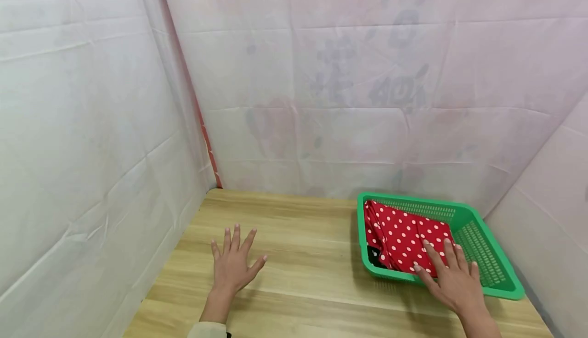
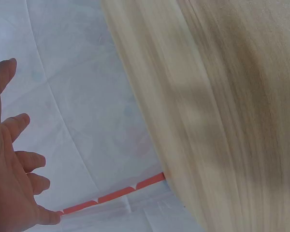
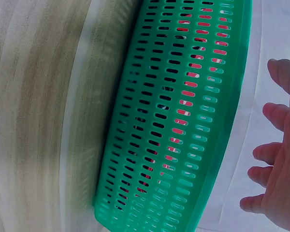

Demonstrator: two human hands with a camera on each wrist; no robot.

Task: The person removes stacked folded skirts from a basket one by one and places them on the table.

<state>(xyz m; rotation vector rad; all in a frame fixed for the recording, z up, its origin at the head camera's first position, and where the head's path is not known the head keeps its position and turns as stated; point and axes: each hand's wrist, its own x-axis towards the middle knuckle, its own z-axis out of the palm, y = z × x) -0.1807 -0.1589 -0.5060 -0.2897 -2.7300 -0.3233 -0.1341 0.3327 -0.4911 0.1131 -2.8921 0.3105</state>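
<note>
A green plastic basket (image 1: 498, 256) with slotted walls stands on the right of the wooden table. Folded red cloth with white polka dots (image 1: 404, 233) lies in it, and a bit of black cloth (image 1: 374, 256) shows at its near left corner. My right hand (image 1: 455, 279) hovers by the basket's near rim with fingers spread, holding nothing. In the right wrist view that hand (image 3: 280, 164) is apart from the basket wall (image 3: 174, 121). Over the left part of the table my left hand (image 1: 231, 266) is spread and holds nothing; the left wrist view shows its fingers (image 2: 31, 162) extended.
The wooden table (image 1: 294, 256) reaches back to a white sheet wall (image 1: 344, 98) with faint print. Another white sheet (image 1: 92, 149) hangs along the left, with a red strip (image 1: 202, 128) in the corner. A third sheet (image 1: 556, 205) closes off the right side.
</note>
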